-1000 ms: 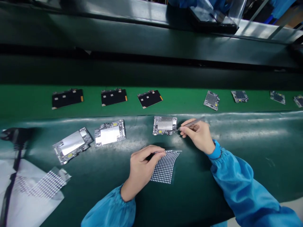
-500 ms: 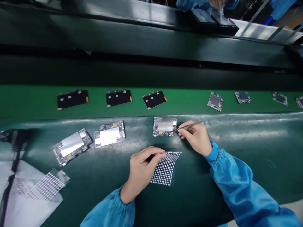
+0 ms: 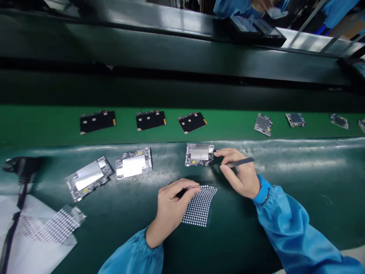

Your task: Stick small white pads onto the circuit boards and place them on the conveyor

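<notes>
My left hand (image 3: 173, 209) pinches the top edge of a sheet of small white round stickers (image 3: 198, 209), which hangs down over the dark green mat. My right hand (image 3: 241, 173) is closed on dark tweezers (image 3: 241, 162), whose shaft points out to the right. Its index finger reaches to the right edge of a circuit board (image 3: 199, 152) with a silver shield plate and a yellow label. Whether the fingertip touches the board, I cannot tell. Two similar boards, one upright-lying circuit board (image 3: 134, 164) and one slanted circuit board (image 3: 88, 178), lie to the left.
Behind the mat, a green conveyor belt (image 3: 228, 125) carries black-covered boards (image 3: 151, 120) and bare boards (image 3: 263, 124). At left are a power plug (image 3: 23, 167) and a white bag (image 3: 37, 251) with another sticker sheet (image 3: 61, 226). Across the line, a person's hand (image 3: 261, 4) works above black trays.
My right hand has shifted slightly right and down, and the tweezers' tip has come away from the circuit board. Boards on the belt sit a little further right. My left hand keeps its pinch.
</notes>
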Available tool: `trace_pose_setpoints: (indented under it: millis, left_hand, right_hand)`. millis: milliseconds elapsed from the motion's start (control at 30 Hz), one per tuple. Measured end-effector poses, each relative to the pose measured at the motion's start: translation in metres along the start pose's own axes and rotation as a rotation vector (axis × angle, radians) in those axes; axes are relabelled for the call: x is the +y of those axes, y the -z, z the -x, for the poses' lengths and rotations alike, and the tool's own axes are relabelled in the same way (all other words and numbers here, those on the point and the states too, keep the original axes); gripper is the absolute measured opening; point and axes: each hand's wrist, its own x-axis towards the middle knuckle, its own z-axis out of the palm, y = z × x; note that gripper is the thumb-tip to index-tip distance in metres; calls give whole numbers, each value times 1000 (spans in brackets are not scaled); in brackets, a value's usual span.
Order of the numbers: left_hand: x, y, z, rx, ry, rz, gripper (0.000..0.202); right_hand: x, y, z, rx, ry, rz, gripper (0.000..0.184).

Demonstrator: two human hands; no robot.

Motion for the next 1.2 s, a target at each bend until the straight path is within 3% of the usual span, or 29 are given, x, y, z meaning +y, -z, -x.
trace_pose_setpoints:
  millis: [100, 167, 333, 433, 533, 667, 767, 900, 1067, 1133, 1200]
  left_hand:
    - [-1, 1, 1, -7, -18, 4, 9]
    - [-1, 1, 1, -2, -29, 7, 10]
    - [-1, 1, 1, 5, -41, 20, 11]
    - [-1, 0, 0, 12, -43, 18, 10]
    - [-1, 0, 0, 18, -38, 8, 11]
    - [-3, 1, 0, 12, -20, 7, 12]
    - [-4, 1, -1, 16, -5, 17, 12]
    - [-4, 1, -2, 30, 25, 30, 11]
    - [-3, -1, -1, 30, 54, 35, 10]
    - [-3, -1, 0, 47, 61, 34, 9]
    - [-2, -1, 0, 51, 63, 34, 8]
  right_hand:
    - [2, -4, 0, -251, 218, 154, 8]
    - [13, -4, -1, -324, 276, 268, 11]
    - [62, 29, -32, -230, 174, 501, 31]
    - [77, 42, -65, -151, 172, 583, 33]
    - [73, 24, -95, -227, 234, 592, 35]
    - [68, -10, -123, -373, 179, 654, 39]
    - [68, -10, -134, -416, 104, 649, 33]
    - [53, 7, -130, -276, 32, 560, 25]
    - [31, 7, -96, -344, -72, 433, 16]
    - [24, 6, -79, -223, -112, 310, 13]
    - [17, 9, -59, -104, -177, 43, 22]
